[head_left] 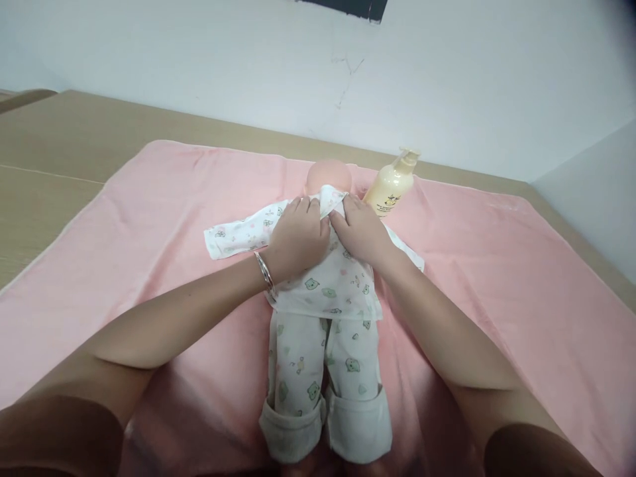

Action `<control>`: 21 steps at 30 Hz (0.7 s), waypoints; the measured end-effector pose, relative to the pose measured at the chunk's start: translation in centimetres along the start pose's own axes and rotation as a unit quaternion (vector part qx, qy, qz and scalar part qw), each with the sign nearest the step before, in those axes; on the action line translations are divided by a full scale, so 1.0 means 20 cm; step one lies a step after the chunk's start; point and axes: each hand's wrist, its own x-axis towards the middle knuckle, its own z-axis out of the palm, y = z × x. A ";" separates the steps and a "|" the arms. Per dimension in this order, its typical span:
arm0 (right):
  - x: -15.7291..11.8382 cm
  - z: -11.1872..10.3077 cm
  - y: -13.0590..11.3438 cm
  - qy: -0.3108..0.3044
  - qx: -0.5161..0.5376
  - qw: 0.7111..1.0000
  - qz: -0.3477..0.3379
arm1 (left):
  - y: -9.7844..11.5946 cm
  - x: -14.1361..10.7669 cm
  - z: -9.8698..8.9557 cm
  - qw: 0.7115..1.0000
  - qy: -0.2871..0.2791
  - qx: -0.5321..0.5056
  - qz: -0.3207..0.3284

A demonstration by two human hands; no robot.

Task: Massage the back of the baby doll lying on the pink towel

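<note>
A baby doll (328, 175) lies on its back, its head at the far end and its face not visible. It wears a white printed top (322, 291) and matching trousers (301, 361) with the cuffs rolled up. At the neckline, my left hand (301, 235) lies on the top with its fingers closed on the collar cloth. My right hand (362, 232) pinches the collar's other edge, close beside the left. A bit of collar stands up between them. One sleeve stretches out to the left; the other is partly behind my right forearm.
A pale yellow pump bottle (390, 185) stands or lies just beyond my right hand, tilted in view. Under everything spreads a pink blanket (472, 265) on a wooden table (74, 142). A white wall (223, 66) rises behind the table.
</note>
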 end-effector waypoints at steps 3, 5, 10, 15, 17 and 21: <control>-0.05 -0.01 -0.05 0.002 -0.042 0.999 0.012 | -0.04 0.05 0.00 0.998 -0.022 -0.054 -0.034; -0.08 -0.02 -0.08 0.008 -0.055 0.998 0.013 | -0.06 0.07 0.00 0.994 -0.019 -0.093 -0.062; -0.06 0.03 -0.07 0.026 -0.007 0.999 0.028 | -0.05 0.06 0.03 0.989 0.027 -0.121 -0.087; -0.05 0.07 -0.03 0.054 0.021 0.998 0.023 | -0.05 0.06 0.04 0.986 0.029 -0.132 -0.100; -0.05 0.08 -0.02 0.059 0.025 0.998 0.018 | -0.05 0.06 0.04 0.985 0.030 -0.135 -0.099; -0.05 0.08 -0.02 0.060 0.027 0.998 0.014 | -0.05 0.06 0.04 0.985 0.032 -0.138 -0.103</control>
